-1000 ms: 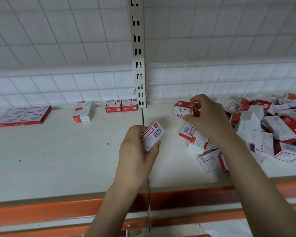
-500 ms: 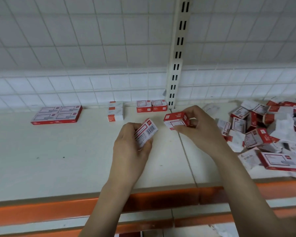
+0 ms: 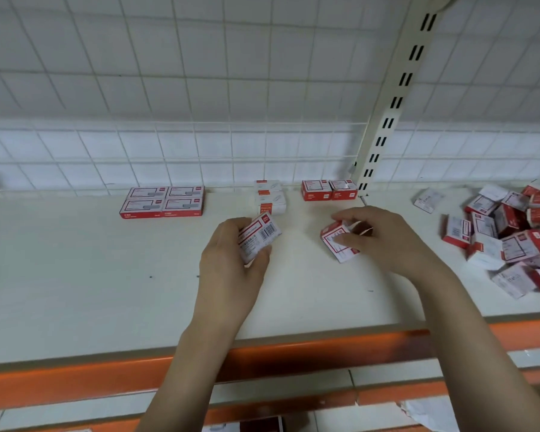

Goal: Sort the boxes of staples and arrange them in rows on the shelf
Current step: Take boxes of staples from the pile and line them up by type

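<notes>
Left hand (image 3: 231, 260) grips one box (image 3: 258, 236) above the middle of the shelf (image 3: 75, 275), fingers curled round it; barcode face up, long axis running from near-left to far-right, tilted. Right hand (image 3: 381, 238) pinches a second box (image 3: 337, 244) just right of the first, thumb on its top face; whether it rests on the shelf or hangs just above, cannot tell.

Along the back edge:
- four flat boxes (image 3: 162, 201) set two by two, touching, left of centre, long axes along the edge;
- white boxes (image 3: 270, 198) in a short column, count unclear;
- two red boxes (image 3: 329, 189) side by side, touching, beside the slotted upright (image 3: 387, 120).

Right end of the shelf: loose heap (image 3: 508, 232) of red-and-white boxes, lying every way, too jumbled to count. One white box (image 3: 428, 199) lies apart on its left.
</notes>
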A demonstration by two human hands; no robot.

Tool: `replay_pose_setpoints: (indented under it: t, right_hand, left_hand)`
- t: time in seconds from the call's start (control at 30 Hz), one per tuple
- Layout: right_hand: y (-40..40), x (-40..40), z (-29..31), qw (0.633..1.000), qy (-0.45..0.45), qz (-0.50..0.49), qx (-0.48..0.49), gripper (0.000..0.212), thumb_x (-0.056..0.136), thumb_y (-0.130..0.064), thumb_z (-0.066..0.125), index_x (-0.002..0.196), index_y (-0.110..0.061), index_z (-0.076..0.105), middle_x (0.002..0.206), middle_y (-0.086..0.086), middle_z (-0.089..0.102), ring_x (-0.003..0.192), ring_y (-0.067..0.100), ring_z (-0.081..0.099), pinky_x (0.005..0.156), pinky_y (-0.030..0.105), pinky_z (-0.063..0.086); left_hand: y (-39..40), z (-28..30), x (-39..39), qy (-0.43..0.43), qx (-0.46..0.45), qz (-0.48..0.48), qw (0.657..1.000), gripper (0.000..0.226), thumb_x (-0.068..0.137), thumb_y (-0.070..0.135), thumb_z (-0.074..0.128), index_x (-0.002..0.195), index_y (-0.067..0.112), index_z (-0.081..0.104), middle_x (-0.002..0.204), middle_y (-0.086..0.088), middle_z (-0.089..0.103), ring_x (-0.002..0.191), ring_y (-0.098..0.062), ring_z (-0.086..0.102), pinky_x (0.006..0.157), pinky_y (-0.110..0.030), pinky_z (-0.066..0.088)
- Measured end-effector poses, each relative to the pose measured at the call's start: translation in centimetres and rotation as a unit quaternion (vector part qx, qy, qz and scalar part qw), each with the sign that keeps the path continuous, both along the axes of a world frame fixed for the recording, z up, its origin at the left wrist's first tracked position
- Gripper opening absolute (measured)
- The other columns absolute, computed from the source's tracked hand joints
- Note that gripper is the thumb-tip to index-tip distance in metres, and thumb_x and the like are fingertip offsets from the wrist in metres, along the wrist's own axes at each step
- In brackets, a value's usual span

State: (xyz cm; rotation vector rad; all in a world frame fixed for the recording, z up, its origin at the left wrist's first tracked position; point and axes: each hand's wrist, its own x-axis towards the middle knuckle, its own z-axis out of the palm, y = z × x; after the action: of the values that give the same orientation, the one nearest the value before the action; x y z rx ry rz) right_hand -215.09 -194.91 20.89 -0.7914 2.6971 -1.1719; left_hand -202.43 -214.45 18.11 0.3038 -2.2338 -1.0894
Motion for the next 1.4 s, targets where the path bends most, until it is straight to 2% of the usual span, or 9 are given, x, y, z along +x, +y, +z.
replay_pose_setpoints:
  t: [0.17,0.3,0.4,0.6,0.7,0.9,1.1,1.3,1.4]
  right_hand:
    - [-0.1,-1.7,0.6,0.993,-0.011,0.013,0.115,0.042,0.082,-0.015,0.068,0.121,-0.028,0.058,0.104,-0.005,0.062,0.082,0.002,0.055,0.070,0.011,0.038]
    - [-0.5,-2.8,1.2,0.986,-0.029,0.031,0.161,0.040,0.086,-0.012,0.061,0.123,-0.022,0.050,0.115,-0.001,0.059,0.091,0.006,0.054,0.057,0.004,0.037]
    - [-0.7,-3.3,0.7,0.972,0.039,0.020,0.230,0.045,0.090,-0.015,0.055,0.134,-0.017,0.044,0.136,0.002,0.048,0.122,0.017,0.044,0.087,0.018,0.034]
    - [1.1,-1.3,-2.4,0.969,0.136,-0.053,0.199,0.042,0.090,-0.018,0.053,0.130,-0.008,0.049,0.134,0.010,0.045,0.122,0.030,0.041,0.099,0.028,0.030]
    - [1.0,0.1,-3.7,0.968,0.145,-0.038,0.203,0.043,0.093,-0.022,0.047,0.133,-0.007,0.047,0.140,0.011,0.041,0.129,0.028,0.038,0.107,0.029,0.027]
    - [-0.6,-0.4,-3.8,0.964,0.136,0.018,0.229,0.053,0.099,-0.029,0.034,0.147,-0.010,0.020,0.155,0.005,0.015,0.142,0.017,0.012,0.112,0.022,0.007]
    - [-2.3,-2.7,-2.7,0.952,0.155,0.071,0.256,0.050,0.100,-0.026,0.035,0.145,-0.009,0.023,0.153,0.005,0.021,0.141,0.017,0.015,0.107,0.022,0.006]
    - [-2.6,-4.1,-2.0,0.947,0.143,0.086,0.275,0.051,0.098,-0.028,0.040,0.143,-0.010,0.025,0.153,0.004,0.021,0.139,0.019,0.019,0.108,0.025,0.013]
    - [-2.6,-4.7,-1.9,0.947,0.139,0.089,0.277,0.054,0.098,-0.030,0.040,0.145,-0.011,0.023,0.154,0.003,0.019,0.140,0.019,0.017,0.108,0.024,0.012]
  left_hand:
    - [-0.3,-0.3,0.2,0.004,0.013,-0.002,1.000,0.032,0.080,0.011,0.069,0.110,0.013,0.058,0.101,0.001,0.063,0.086,-0.011,0.057,0.071,-0.003,0.039]
    - [0.2,-0.4,-0.1,0.000,0.009,-0.005,1.000,0.032,0.081,0.012,0.069,0.110,0.014,0.058,0.102,0.002,0.063,0.086,-0.010,0.057,0.070,-0.003,0.039]
    - [0.8,-0.3,-0.7,-0.001,0.000,-0.015,1.000,0.032,0.080,0.013,0.069,0.110,0.018,0.057,0.102,0.005,0.063,0.087,-0.008,0.057,0.073,-0.007,0.041]
    - [1.5,-0.6,-1.8,0.001,-0.028,-0.010,1.000,0.034,0.079,0.012,0.070,0.111,0.015,0.059,0.102,0.005,0.063,0.088,-0.010,0.057,0.072,-0.014,0.043]
    - [2.0,-0.7,-2.6,0.000,-0.034,-0.010,0.999,0.034,0.079,0.011,0.070,0.111,0.014,0.059,0.101,0.004,0.063,0.087,-0.011,0.057,0.073,-0.015,0.042]
    - [2.2,-0.8,-3.5,-0.002,-0.051,-0.006,0.999,0.035,0.078,0.011,0.071,0.111,0.012,0.059,0.101,0.002,0.063,0.085,-0.010,0.056,0.071,-0.009,0.039]
    - [1.4,-0.8,-3.9,0.003,-0.095,0.022,0.995,0.038,0.073,0.006,0.075,0.109,0.007,0.061,0.103,0.003,0.049,0.090,-0.013,0.053,0.077,-0.002,0.035]
    - [1.0,-0.9,-4.2,-0.005,-0.104,0.045,0.994,0.041,0.075,0.007,0.074,0.114,0.007,0.061,0.102,0.002,0.047,0.094,-0.025,0.054,0.084,-0.026,0.042]
    - [1.1,-1.1,-4.3,-0.009,-0.115,0.044,0.992,0.037,0.079,0.014,0.069,0.115,0.007,0.060,0.104,-0.005,0.053,0.094,-0.024,0.052,0.085,-0.023,0.038]
